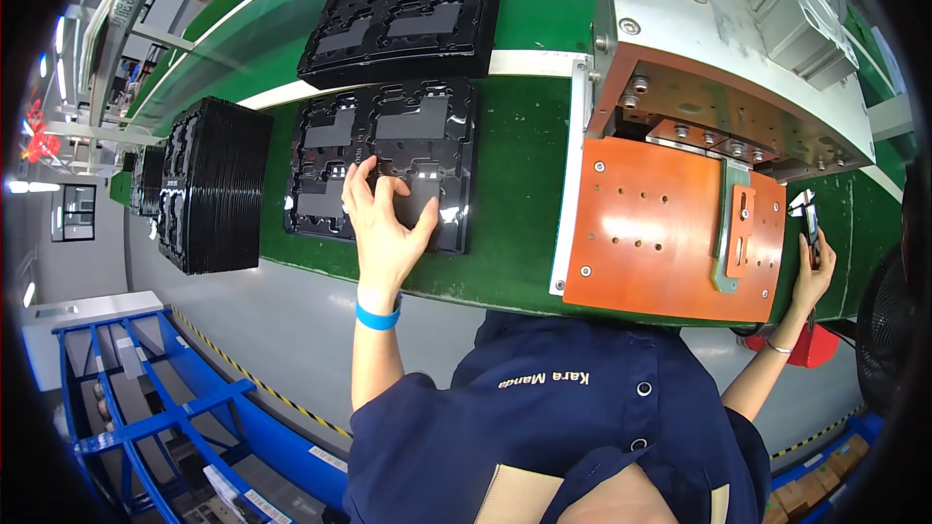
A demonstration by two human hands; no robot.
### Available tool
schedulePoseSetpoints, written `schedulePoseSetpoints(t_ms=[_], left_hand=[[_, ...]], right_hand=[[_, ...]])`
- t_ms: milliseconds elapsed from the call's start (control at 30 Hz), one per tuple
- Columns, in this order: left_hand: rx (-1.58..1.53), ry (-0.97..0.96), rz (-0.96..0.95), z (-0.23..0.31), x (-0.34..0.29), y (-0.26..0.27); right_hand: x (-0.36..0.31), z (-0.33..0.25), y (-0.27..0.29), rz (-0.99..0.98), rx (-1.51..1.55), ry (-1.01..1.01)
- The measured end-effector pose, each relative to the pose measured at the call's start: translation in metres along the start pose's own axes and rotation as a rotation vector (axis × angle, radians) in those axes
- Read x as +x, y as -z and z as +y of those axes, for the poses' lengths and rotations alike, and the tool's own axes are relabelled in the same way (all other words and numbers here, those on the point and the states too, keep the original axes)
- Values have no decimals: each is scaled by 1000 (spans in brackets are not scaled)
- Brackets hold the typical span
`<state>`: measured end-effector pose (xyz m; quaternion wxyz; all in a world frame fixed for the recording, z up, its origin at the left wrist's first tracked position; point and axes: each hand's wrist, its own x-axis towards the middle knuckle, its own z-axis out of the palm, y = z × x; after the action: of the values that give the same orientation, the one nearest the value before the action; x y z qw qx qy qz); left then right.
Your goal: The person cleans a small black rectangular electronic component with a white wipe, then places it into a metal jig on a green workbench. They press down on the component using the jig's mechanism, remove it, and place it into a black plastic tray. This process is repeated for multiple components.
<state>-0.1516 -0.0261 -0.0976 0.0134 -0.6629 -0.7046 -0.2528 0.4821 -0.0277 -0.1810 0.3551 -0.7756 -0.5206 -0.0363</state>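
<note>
My left hand (386, 223), with a blue wristband, reaches over a black plastic tray (316, 140) on the green bench. Its fingers are bent and apart. Thumb and index finger straddle a flat dark grey piece (416, 202) in a near compartment; no grip on it shows. Far to the right, my right hand (815, 270) is closed on a small black and silver part (806, 213), held upright beside an orange plate (641, 271). On that plate lies an orange and green strip-shaped fixture (740, 228), at the mouth of a grey metal machine (680, 29).
Behind the tray stands a stack of black trays (398, 19); a taller stack (216, 184) is at the left. A black fan-like grille (883, 320) and a red container (814, 347) are at the right. A blue rack (175, 417) stands on the floor, lower left.
</note>
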Motion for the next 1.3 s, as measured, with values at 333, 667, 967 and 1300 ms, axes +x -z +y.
schedulePoseSetpoints(t_ms=[333, 667, 967, 1300], left_hand=[[178, 93, 373, -92, 10, 34], [223, -142, 169, -128, 35, 42], [-204, -409, 84, 102, 32, 47], [-363, -458, -193, 195, 19, 11]], right_hand=[[-1, -5, 0, -6, 51, 20], [-4, -5, -1, 63, 94, -30], [-4, -138, 43, 159, 257, 71], [-38, -280, 50, -382, 286, 729]])
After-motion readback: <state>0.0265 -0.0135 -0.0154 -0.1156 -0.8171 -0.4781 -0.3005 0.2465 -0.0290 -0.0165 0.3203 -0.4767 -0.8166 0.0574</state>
